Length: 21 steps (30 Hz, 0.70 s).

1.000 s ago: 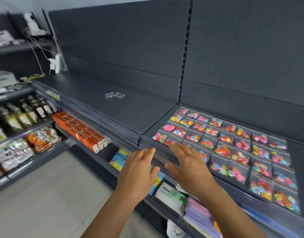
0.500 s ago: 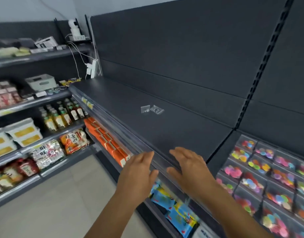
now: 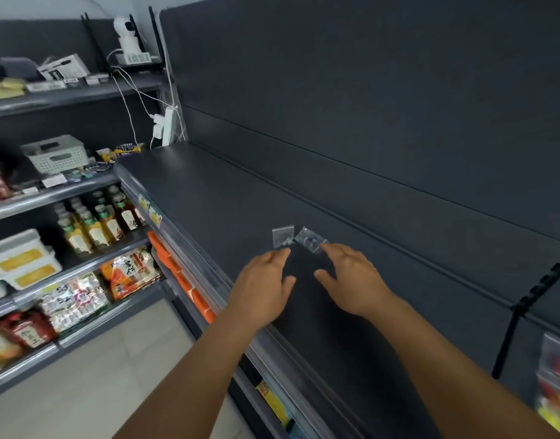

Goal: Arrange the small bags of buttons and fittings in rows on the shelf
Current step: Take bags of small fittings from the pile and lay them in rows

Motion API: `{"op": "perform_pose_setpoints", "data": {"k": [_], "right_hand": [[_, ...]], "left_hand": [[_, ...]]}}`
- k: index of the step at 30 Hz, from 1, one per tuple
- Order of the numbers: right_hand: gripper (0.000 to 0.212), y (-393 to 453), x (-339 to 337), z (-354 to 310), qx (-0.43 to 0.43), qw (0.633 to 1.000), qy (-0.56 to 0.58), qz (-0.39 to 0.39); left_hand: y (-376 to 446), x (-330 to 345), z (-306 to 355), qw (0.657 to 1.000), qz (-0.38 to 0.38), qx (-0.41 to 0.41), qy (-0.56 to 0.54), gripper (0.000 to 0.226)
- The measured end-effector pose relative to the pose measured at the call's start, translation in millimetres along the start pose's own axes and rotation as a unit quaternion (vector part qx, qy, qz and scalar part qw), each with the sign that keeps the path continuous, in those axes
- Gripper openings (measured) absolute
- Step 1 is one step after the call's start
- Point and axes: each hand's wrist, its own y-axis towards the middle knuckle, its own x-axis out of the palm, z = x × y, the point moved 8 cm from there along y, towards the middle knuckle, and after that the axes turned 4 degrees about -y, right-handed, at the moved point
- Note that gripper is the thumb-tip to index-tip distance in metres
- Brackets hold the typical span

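Note:
Two small clear bags lie side by side on the dark grey shelf (image 3: 209, 191): the left bag (image 3: 283, 236) lies square, the right bag (image 3: 310, 239) is turned at an angle. My left hand (image 3: 266, 285) reaches over the shelf with straight fingers, its fingertips at the near edge of the left bag. My right hand (image 3: 351, 277) is spread, with a fingertip at the near corner of the right bag. Neither hand holds anything. Rows of bags with coloured buttons (image 3: 555, 388) show at the far right edge, blurred.
A metal price rail (image 3: 190, 251) runs along the shelf's front edge. Below it lie orange boxes (image 3: 183, 280). To the left stand shelves with bottles (image 3: 95, 223), snack packs (image 3: 129, 270) and a white basket (image 3: 55, 153). A power strip (image 3: 168, 126) with cables hangs at the corner.
The view has swung left, away from the rows of coloured button bags. Both hands have moved forward over the bare shelf and now reach the two clear bags.

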Motion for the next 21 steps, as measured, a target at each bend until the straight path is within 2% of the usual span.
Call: {"op": "perform_pose_setpoints", "data": {"k": [8, 11, 13, 16, 19, 21], "right_hand": [[0.066, 58, 38, 4, 0.041, 0.995, -0.044, -0.079], [0.06, 67, 43, 9, 0.05, 0.993, -0.068, -0.077], [0.052, 70, 40, 12, 0.046, 0.997, -0.04, -0.054], [0.021, 72, 28, 13, 0.024, 0.999, 0.037, 0.005], [0.014, 73, 17, 21, 0.09, 0.991, 0.066, 0.078], [0.023, 74, 14, 29, 0.164, 0.977, 0.068, 0.12]], "left_hand": [[75, 29, -36, 0.995, -0.089, 0.023, 0.034, 0.058], [90, 35, -43, 0.99, -0.114, 0.06, 0.061, 0.054], [95, 32, -44, 0.99, -0.105, 0.093, 0.031, 0.045], [98, 24, -46, 0.987, -0.084, 0.123, -0.06, 0.027], [107, 17, -55, 0.987, -0.049, 0.098, -0.114, 0.02], [114, 20, -61, 0.993, -0.055, 0.064, -0.085, 0.035]]}}
